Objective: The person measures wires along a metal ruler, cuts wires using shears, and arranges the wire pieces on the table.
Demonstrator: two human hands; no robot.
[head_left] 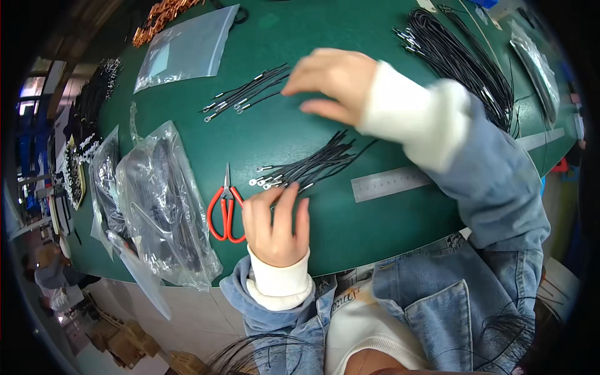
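Observation:
Two bunches of short black cables with metal ring terminals lie on the green table (250, 147). My left hand (275, 228) is beside the nearer bunch (319, 161). Its fingers are apart, and the fingertips reach the ring-terminal ends. Over the table, at the right end of the farther bunch (247, 94), is my right hand (337, 84), slightly blurred. Its thumb stands away from the fingers, and I see nothing between them. Red-handled snips (226, 209) rest just left of my left hand. A steel ruler (387, 182) lies partly under my right sleeve.
Clear bags of black cables (162, 200) line the table's left side. A flat plastic bag (187, 50) lies at the back beside copper-coloured parts (162, 19). A large coil of black cables (459, 62) and another packed bag (536, 72) are at the far right.

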